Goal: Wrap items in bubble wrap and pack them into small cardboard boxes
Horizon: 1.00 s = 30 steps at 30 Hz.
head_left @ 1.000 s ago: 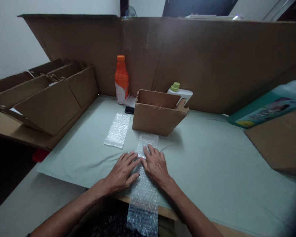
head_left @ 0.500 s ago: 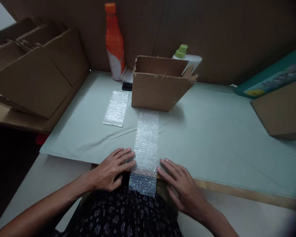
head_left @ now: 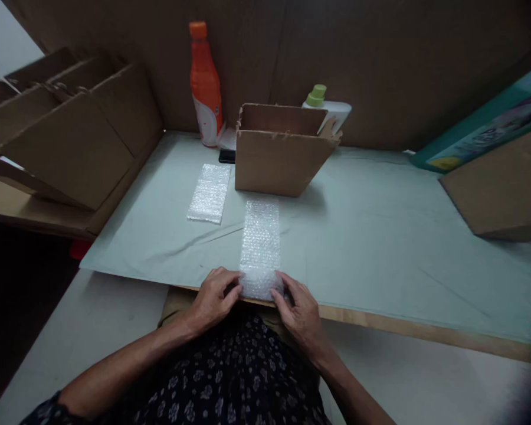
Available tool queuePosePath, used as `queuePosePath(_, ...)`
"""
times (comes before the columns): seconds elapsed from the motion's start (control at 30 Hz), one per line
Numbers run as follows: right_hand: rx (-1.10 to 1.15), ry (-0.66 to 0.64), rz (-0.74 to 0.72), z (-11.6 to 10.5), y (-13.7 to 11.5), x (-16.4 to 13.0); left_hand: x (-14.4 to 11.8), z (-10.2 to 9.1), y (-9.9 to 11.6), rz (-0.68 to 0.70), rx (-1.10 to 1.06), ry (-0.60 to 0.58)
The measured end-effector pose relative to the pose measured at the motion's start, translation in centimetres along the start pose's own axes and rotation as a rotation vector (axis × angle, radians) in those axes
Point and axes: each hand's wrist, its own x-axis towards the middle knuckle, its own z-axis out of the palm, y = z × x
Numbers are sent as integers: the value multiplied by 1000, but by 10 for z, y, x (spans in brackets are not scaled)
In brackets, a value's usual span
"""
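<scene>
Head view. A bubble-wrap strip [head_left: 260,248] lies lengthwise on a pale green sheet [head_left: 380,236], running from just below centre frame down to the near table edge. Its near end sits at the sheet's edge, at lower centre.

The left hand [head_left: 215,298] is at the strip's near left corner, fingers curled, thumb and fingertips pinching the wrap edge. The right hand [head_left: 298,310] mirrors it at the near right corner, fingers bent and closed on the wrap. Both hands touch the strip; the two forearms enter from the bottom of the frame over a dark flowered garment [head_left: 230,378].

Above the strip's far end, just clear of it, stands an open small box [head_left: 278,156]. Left of the strip lies a second, shorter wrap piece [head_left: 210,192], apart from it. Behind the box: an orange bottle [head_left: 205,88] at upper centre-left, a white bottle with green cap [head_left: 330,106] to the right, and a dark flat object [head_left: 227,155], too small to identify.

Upper left holds folded cartons [head_left: 66,136]. A tall cardboard wall [head_left: 402,65] spans the top. At the right edge: a teal pack [head_left: 487,133] and another carton [head_left: 500,195].
</scene>
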Motion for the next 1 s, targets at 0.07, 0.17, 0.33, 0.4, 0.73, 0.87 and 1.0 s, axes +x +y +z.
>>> queuePosePath(0.07,-97,94,-43,0,2,0,6,7,1,-48,56,80)
queuePosePath(0.17,-217,171,-135,-5,0,-4,11,15,1,-32,167,116)
queuePosePath(0.33,-218,-70,-332,-10,-5,-3,10,12,4,68,272,163)
queuePosePath(0.4,-218,-100,-346,-7,-3,1,8,7,7,175,270,182)
queuePosePath(0.73,-27,10,-187,-3,-3,19,13,13,10,231,113,108)
queuePosePath(0.87,-141,52,-232,-6,-2,18,28,20,8,149,213,137)
queuePosePath(1.0,-163,-97,-319,-5,2,16,29,16,9,203,265,199)
